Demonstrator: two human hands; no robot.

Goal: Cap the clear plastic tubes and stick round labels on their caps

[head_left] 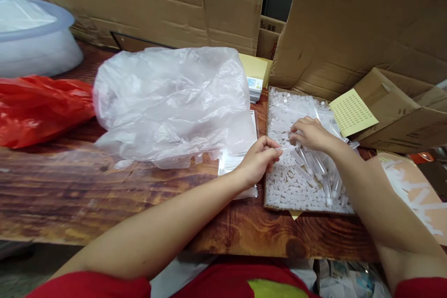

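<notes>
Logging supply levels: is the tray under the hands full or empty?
Not empty: the tray is covered almost edge to edge with small white pieces and clear tubes. Depth, so how full, I cannot tell.

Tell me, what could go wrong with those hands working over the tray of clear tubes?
The left hand pinches a thin clear piece; if dropped, it could be hard to pick out from the pale clutter. The tray is crowded with tubes and white bits, so a nudge might send some over its low edge. The yellow sheet lies close to the right forearm, which could knock it.
</notes>
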